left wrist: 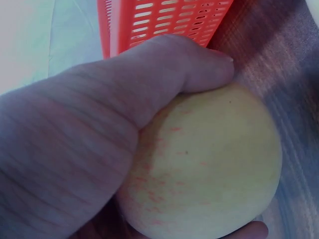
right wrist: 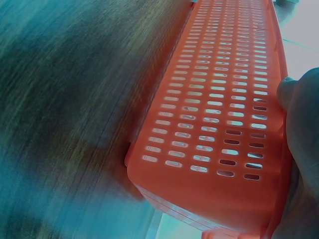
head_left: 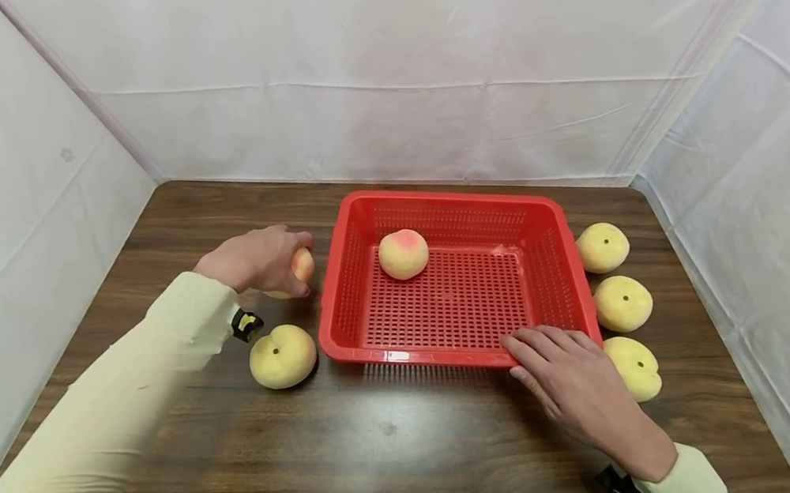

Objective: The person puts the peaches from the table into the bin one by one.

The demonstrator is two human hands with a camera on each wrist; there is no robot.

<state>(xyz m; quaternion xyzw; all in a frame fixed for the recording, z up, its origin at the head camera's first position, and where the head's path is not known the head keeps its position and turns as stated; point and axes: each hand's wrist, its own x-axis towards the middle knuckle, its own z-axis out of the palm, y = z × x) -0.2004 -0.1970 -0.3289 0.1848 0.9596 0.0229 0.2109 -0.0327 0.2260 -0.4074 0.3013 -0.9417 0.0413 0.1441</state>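
A red slotted basket (head_left: 341,283) stands on the wooden table with one pink-blushed peach (head_left: 403,254) inside near its back left. My left hand (head_left: 257,260) grips a yellow peach (head_left: 302,266) on the table just left of the basket; the left wrist view shows my thumb and fingers curled round that peach (left wrist: 214,169), with the basket wall (left wrist: 164,20) behind. My right hand (head_left: 564,373) rests with straight fingers against the basket's front right rim. In the right wrist view the basket's side (right wrist: 214,124) fills the frame and my thumb (right wrist: 299,99) touches its edge.
Another yellow peach (head_left: 282,356) lies on the table by my left wrist. Three more peaches (head_left: 602,247) (head_left: 623,303) (head_left: 637,366) lie in a row right of the basket. White cloth walls (head_left: 378,73) enclose the table on three sides.
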